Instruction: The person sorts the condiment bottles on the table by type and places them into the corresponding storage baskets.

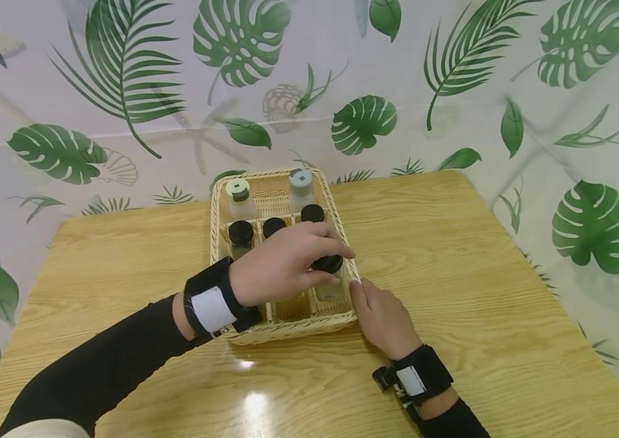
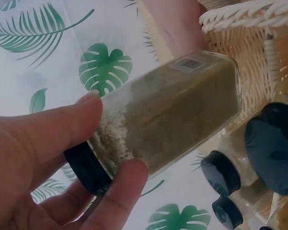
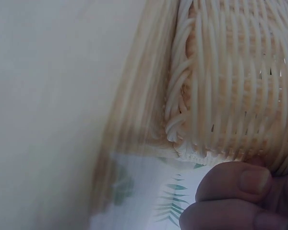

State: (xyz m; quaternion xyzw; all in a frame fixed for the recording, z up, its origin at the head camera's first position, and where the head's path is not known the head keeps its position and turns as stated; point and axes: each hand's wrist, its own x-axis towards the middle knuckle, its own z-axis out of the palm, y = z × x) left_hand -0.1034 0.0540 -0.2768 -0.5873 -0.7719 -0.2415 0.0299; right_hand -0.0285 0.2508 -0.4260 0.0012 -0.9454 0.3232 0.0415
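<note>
My left hand (image 1: 290, 261) reaches over the wicker basket (image 1: 350, 292) and grips a square glass spice jar (image 2: 177, 115) near its black lid (image 2: 89, 167). Greyish-brown powder fills much of the jar, with paler grains near the lid. The jar's lower part overlaps the basket's front right compartment in the head view. At the basket's front right side, my right hand (image 1: 388, 319) holds the wall, thumb up by the rim. Its curled fingers (image 3: 230, 184) lie against the woven outside in the right wrist view.
Several other black-lidded jars (image 1: 241, 232) stand in the basket's divided compartments. Behind them are a bottle with a pale yellow-green lid (image 1: 238, 187) and one with a grey-blue lid (image 1: 300, 179). The wooden table (image 1: 440, 243) meets a leaf-printed cloth (image 1: 298, 91) at the back.
</note>
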